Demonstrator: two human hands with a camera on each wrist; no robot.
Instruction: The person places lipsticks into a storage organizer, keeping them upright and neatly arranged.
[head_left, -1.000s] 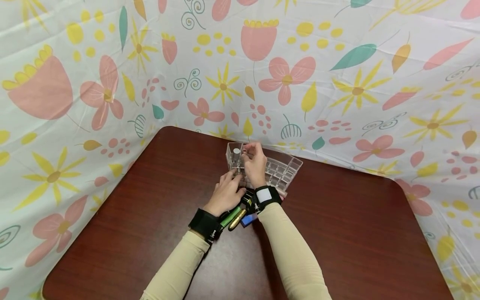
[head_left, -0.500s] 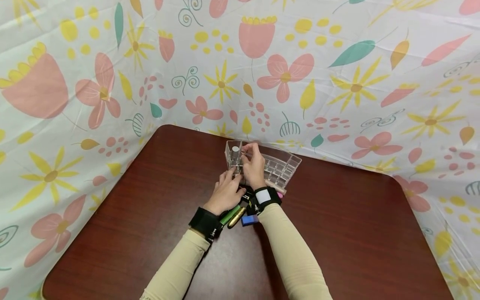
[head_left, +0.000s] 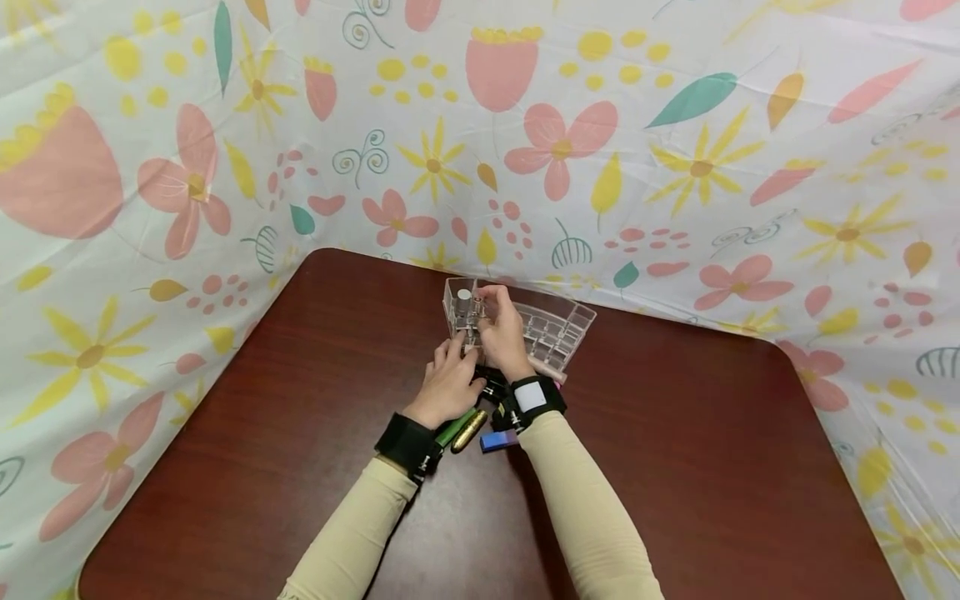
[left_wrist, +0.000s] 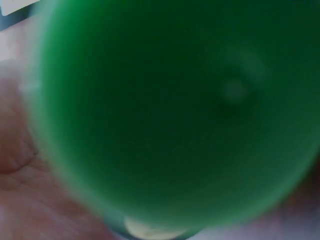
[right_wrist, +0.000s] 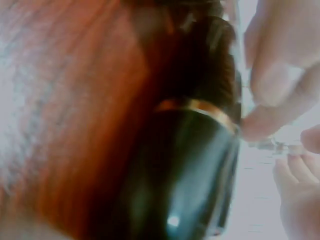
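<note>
A clear plastic organizer (head_left: 582, 323) with many small compartments stands near the table's back edge. My right hand (head_left: 506, 340) reaches over its left part, thumb and fingertips together around a small slim tube (head_left: 477, 305). Beside that tube, a grey-topped cylinder (head_left: 464, 300) stands upright in a left compartment. My left hand (head_left: 444, 387) lies against the organizer's front left, fingers extended; their tips are partly hidden. Under its wrist is a green tube (head_left: 454, 428), whose blurred green round end (left_wrist: 170, 110) fills most of the left wrist view.
A gold tube (head_left: 469, 432) and a blue-purple box (head_left: 498, 441) lie between my wrists. Black items (head_left: 492, 385) crowd the organizer's front; the right wrist view has a glossy black tube (right_wrist: 185, 170) with a gold band. A pale pink tube (head_left: 547, 368) lies along the front.
The head view has shifted slightly, so the scene sits a little further left and higher. My right fingertips have dipped slightly at the left compartments; the left hand stays at the organizer's front.
</note>
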